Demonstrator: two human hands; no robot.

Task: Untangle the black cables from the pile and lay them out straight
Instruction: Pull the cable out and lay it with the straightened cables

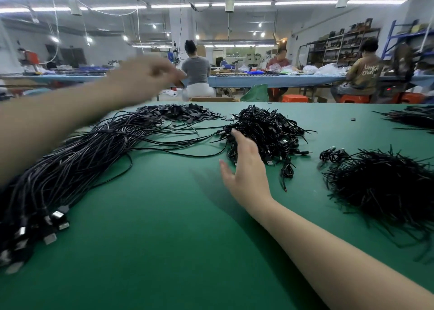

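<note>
A tangled pile of black cables (265,131) with USB plugs lies at the middle of the green table (169,227). My right hand (246,171) is open, palm to the left, its fingertips at the pile's left edge. A long bundle of straightened black cables (79,154) runs from the far middle down to the lower left, with its metal plugs (56,218) near me. My left hand (145,77) is raised above the far end of that bundle. It is blurred, with the fingers pinched together; a small dark bit shows at the fingertips.
A heap of short black wire pieces (385,187) lies at the right, and another heap (413,117) at the far right edge. Small flat black parts (185,112) are piled at the back. Beyond the table, people sit at a blue workbench (258,79).
</note>
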